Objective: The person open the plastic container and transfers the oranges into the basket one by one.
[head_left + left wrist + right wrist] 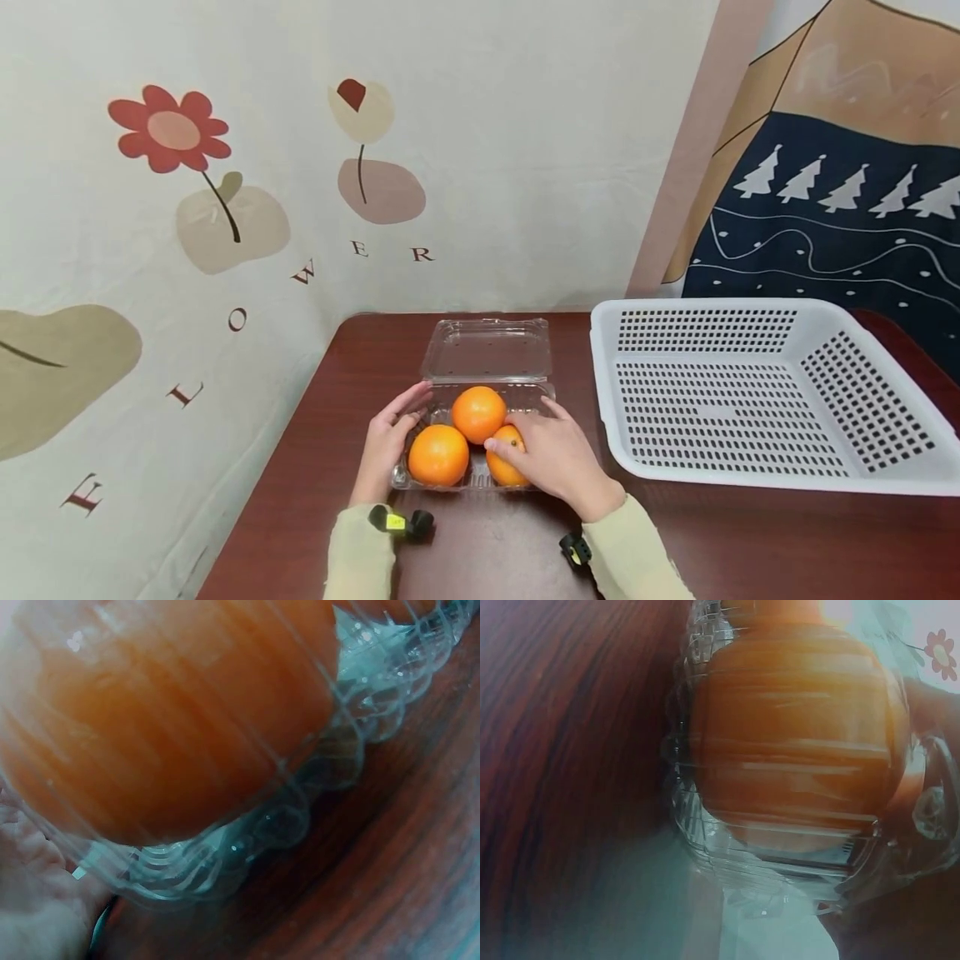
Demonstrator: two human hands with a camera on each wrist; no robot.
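Observation:
A clear plastic clamshell box [480, 481] lies on the table with its hinged lid [486, 350] folded back. Three oranges sit in it: a rear orange [478, 414], a front left orange [438, 456] and a front right orange [504, 468]. My left hand [386, 450] rests along the box's left side, fingers extended at the rim. My right hand [558, 458] holds the front right orange from above between thumb and fingers, partly covering it. Through the box wall, the left wrist view shows an orange [172, 727] close up, and the right wrist view another orange [795, 735].
A large white perforated plastic basket [720, 475] stands to the right of the box on the dark red wooden table [300, 500]. Behind the table hangs a pale cloth [525, 150] with printed flowers and letters. A dark cloth [817, 233] with white trees hangs at right.

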